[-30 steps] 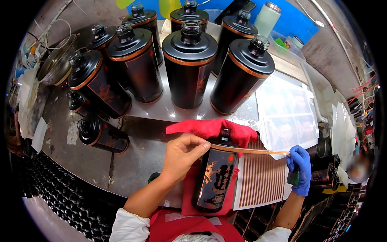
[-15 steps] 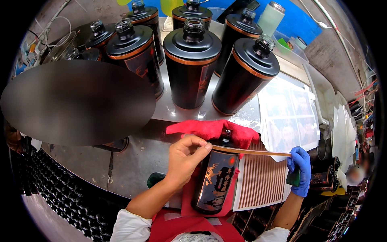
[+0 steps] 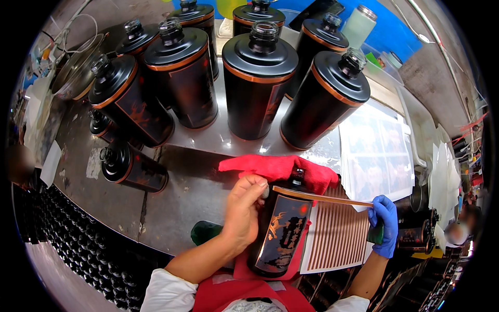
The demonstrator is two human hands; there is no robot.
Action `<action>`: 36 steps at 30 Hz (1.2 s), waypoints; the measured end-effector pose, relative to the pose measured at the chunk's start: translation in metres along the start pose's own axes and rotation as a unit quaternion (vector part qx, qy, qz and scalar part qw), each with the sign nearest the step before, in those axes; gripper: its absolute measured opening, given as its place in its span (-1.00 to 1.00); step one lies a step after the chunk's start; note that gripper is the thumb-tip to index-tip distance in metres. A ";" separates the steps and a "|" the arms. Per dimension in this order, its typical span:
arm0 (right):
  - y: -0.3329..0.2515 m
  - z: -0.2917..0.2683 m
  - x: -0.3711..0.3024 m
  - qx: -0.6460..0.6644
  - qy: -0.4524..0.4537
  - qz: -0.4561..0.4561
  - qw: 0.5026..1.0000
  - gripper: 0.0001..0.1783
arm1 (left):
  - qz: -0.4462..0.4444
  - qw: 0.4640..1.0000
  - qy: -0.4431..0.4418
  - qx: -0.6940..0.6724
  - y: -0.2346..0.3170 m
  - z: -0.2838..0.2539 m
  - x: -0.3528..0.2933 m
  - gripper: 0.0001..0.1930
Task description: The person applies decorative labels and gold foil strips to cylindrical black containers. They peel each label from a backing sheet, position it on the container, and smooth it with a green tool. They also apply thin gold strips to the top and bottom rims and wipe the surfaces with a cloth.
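A black bottle (image 3: pixel 280 234) with a printed front panel and a glass neck stands tilted before me, on red cloth. My left hand (image 3: pixel 243 210), bare, is closed at its upper left shoulder, thumb and fingers bent against the edge; a small greyish bit shows beside the fingertips. From that shoulder a thin copper-coloured strip (image 3: pixel 338 199) runs taut to the right. My right hand (image 3: pixel 383 223), in a blue glove, pinches the strip's free end. A dark green flat piece (image 3: pixel 375 232) is also tucked in its palm.
Several larger black bottles with copper bands (image 3: pixel 260 88) stand at the back. Smaller bottles (image 3: pixel 136 169) lie at the left. A striped sheet (image 3: pixel 335 234) lies right of the bottle, below clear printed sheets (image 3: pixel 377 151). A red cloth (image 3: pixel 280 166) lies behind; a green piece (image 3: pixel 205 232) sits left.
My left hand has shifted left and down off the strip's end to the bottle's side. My right hand still holds the strip, slightly lower. The dark blur over the left bottles is gone.
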State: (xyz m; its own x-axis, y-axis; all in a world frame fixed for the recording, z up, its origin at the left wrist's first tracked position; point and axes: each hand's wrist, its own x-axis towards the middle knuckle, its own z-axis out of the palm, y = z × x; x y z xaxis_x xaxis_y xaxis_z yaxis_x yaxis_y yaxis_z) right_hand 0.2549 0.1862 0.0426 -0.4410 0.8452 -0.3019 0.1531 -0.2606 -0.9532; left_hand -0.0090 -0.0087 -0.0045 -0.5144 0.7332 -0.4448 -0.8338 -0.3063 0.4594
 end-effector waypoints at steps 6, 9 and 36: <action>0.005 0.003 0.003 0.015 -0.004 -0.001 1.000 -0.89 | 0.044 0.998 -0.025 0.039 -0.011 0.007 0.002 -0.79; 0.008 0.003 0.004 0.015 -0.004 0.001 1.000 -0.89 | 0.052 0.997 -0.047 0.033 -0.015 -0.001 0.003 -0.83; -0.004 0.056 -0.006 -0.093 -0.055 0.004 0.994 -0.87 | -0.015 0.675 -0.174 0.717 -0.015 -0.091 -0.097 0.11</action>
State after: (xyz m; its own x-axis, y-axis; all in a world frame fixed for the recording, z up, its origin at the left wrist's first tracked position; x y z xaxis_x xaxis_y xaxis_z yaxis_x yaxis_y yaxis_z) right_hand 0.2077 0.1560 0.0472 -0.5311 0.7847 -0.3197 0.3130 -0.1689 -0.9346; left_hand 0.0352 -0.1305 -0.0384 -0.2151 0.9009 -0.3770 0.3367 0.4308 0.8373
